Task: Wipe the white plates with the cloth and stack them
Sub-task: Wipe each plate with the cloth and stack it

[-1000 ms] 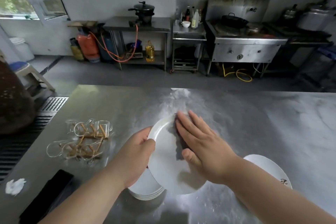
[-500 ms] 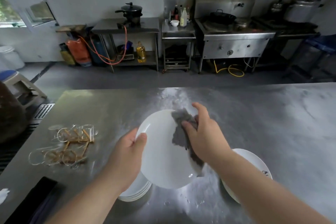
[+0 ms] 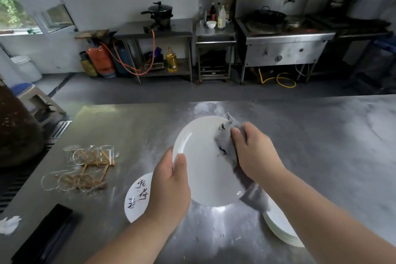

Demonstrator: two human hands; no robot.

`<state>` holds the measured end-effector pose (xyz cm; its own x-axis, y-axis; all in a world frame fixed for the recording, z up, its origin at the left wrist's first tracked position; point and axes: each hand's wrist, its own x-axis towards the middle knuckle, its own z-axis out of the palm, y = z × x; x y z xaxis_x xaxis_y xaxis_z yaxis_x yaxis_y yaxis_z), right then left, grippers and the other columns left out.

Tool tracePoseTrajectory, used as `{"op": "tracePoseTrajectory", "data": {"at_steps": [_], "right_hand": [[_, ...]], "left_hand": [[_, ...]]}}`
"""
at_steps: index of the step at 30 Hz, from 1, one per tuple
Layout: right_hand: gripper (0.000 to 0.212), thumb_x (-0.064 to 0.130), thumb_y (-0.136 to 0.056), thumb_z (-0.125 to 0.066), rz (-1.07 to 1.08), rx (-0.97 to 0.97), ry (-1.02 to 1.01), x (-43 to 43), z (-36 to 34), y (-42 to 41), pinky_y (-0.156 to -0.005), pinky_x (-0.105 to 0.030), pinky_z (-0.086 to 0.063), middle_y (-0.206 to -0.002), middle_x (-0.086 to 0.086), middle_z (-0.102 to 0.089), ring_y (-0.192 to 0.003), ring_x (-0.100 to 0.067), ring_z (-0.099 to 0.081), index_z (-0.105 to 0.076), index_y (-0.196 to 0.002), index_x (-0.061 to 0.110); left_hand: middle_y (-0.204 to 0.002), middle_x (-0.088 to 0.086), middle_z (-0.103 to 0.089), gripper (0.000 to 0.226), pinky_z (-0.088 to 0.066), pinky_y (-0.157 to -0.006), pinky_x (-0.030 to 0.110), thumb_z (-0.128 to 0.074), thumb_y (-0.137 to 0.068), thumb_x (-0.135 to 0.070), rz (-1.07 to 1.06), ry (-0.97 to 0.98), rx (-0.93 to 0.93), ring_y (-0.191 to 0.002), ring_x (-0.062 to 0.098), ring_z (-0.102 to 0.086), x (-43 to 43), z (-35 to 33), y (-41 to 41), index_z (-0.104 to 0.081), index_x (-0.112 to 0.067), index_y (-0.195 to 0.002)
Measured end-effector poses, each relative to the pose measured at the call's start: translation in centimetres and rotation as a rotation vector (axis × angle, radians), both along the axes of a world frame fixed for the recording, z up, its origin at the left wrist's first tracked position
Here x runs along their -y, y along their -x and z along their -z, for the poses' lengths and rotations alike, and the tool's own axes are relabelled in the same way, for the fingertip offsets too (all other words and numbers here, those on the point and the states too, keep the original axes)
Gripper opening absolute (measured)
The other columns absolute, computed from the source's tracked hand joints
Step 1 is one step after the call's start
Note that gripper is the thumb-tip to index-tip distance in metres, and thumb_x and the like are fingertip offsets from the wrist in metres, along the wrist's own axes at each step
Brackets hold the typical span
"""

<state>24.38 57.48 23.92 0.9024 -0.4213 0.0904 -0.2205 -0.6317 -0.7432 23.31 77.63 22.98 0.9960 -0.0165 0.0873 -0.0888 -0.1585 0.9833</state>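
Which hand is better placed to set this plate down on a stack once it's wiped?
Left, probably: the left hand grips the plate by its rim, while the right hand holds the cloth against it.

dim daylight from left window (image 3: pixel 19 13) | tabletop (image 3: pixel 321 146) glare | edges warped, soft
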Motion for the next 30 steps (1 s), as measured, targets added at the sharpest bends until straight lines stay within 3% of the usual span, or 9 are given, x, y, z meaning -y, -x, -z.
{"op": "tracePoseTrajectory", "data": {"at_steps": [7, 9, 12, 15, 17, 20, 22, 25, 30], "right_hand": [[0.032, 0.045, -0.107, -0.042, 0.195, -0.041, -0.378, -3.6, 3.3, 2.9, -0.057, -0.021, -0.030, -0.081, 0.005, -0.060, -0.072, -0.007, -0.054, -0.045, -0.086, 0.022], [0.033, 0.042, -0.107, -0.044, 0.198, 0.019, -0.300, -1.4, 2.5, 1.9, -0.057, -0.019, -0.032, -0.078, 0.002, -0.058, -0.072, -0.016, -0.053, -0.046, -0.085, 0.017], [0.035, 0.043, -0.105, -0.050, -0.078, 0.059, -0.061, 2.4, -1.0, 0.2, -0.057, -0.019, -0.036, -0.072, 0.001, -0.054, -0.067, -0.013, -0.051, -0.046, -0.082, 0.017], [0.033, 0.049, -0.103, -0.050, -0.326, 0.018, 0.209, 3.7, -3.3, -1.1, -0.051, -0.028, -0.036, -0.065, 0.007, -0.054, -0.062, -0.010, -0.053, -0.044, -0.076, 0.030], [0.032, 0.047, -0.105, -0.048, -0.311, 0.027, 0.304, 3.2, -3.4, -1.1, -0.054, -0.036, -0.033, -0.067, 0.007, -0.054, -0.064, -0.018, -0.050, -0.043, -0.079, 0.029], [0.036, 0.044, -0.106, -0.044, -0.031, 0.053, 0.087, 1.2, -0.1, 1.1, -0.060, -0.040, -0.030, -0.068, 0.003, -0.052, -0.067, -0.028, -0.047, -0.036, -0.077, 0.025], [0.035, 0.044, -0.107, -0.038, 0.072, -0.058, -0.103, 0.1, 2.6, 3.4, -0.059, -0.040, -0.033, -0.073, 0.002, -0.055, -0.068, -0.027, -0.051, -0.033, -0.078, 0.026], [0.034, 0.047, -0.108, -0.036, -0.004, -0.176, 0.024, 1.2, 3.5, 3.5, -0.063, -0.039, -0.034, -0.078, -0.001, -0.057, -0.072, -0.030, -0.053, -0.034, -0.082, 0.025], [0.035, 0.047, -0.106, -0.045, -0.195, 0.040, 0.252, 4.3, 0.0, -0.6, -0.054, -0.040, -0.022, -0.062, 0.007, -0.041, -0.057, -0.021, -0.037, -0.037, -0.081, 0.023]], "left_hand": [[-0.113, -0.024, -0.073, 0.031, -0.049, -0.082, 0.007, -0.044, -0.101, -0.034, -0.065, 0.071, 0.127, -0.108, -0.003, -0.067, 1.2, -0.8, -1.0, -0.063, -0.052, -0.117], [-0.124, -0.019, -0.071, 0.037, -0.053, -0.092, 0.019, -0.053, -0.096, -0.035, 0.101, 0.097, 0.087, -0.118, 0.005, -0.066, 0.8, -0.5, -0.9, -0.060, -0.059, -0.123], [-0.128, -0.013, -0.073, 0.035, -0.055, -0.096, 0.039, -0.061, -0.090, -0.053, 0.222, 0.135, -0.082, -0.120, 0.011, -0.069, 0.0, -1.0, -1.5, -0.065, -0.055, -0.125], [-0.108, -0.024, -0.077, 0.021, -0.056, -0.092, 0.042, -0.051, -0.104, -0.060, 0.108, 0.008, -0.188, -0.103, 0.000, -0.072, 0.4, -1.6, -2.2, -0.072, -0.057, -0.106], [-0.092, -0.031, -0.075, 0.033, -0.054, -0.078, 0.033, -0.047, -0.109, -0.050, 0.008, -0.025, -0.182, -0.084, -0.011, -0.069, 1.2, -1.5, -1.9, -0.072, -0.062, -0.090], [-0.083, -0.029, -0.073, 0.035, -0.050, -0.062, 0.027, -0.047, -0.111, -0.044, -0.132, -0.016, -0.137, -0.071, -0.011, -0.067, 2.2, -0.6, -1.5, -0.074, -0.045, -0.090], [-0.085, -0.023, -0.076, 0.033, -0.055, -0.070, 0.031, -0.047, -0.111, -0.041, -0.191, 0.032, -0.161, -0.075, -0.001, -0.071, 2.6, 0.4, -1.5, -0.073, -0.035, -0.092], [-0.091, -0.019, -0.077, 0.030, -0.054, -0.076, 0.038, -0.047, -0.111, -0.043, -0.095, -0.036, -0.157, -0.083, 0.003, -0.072, 2.6, 1.6, -1.1, -0.072, -0.046, -0.094], [-0.094, -0.015, -0.079, 0.032, -0.059, -0.080, 0.043, -0.045, -0.091, -0.064, -0.071, -0.029, -0.098, -0.087, 0.008, -0.074, 4.2, 1.4, -0.8, -0.072, -0.048, -0.099]]}}
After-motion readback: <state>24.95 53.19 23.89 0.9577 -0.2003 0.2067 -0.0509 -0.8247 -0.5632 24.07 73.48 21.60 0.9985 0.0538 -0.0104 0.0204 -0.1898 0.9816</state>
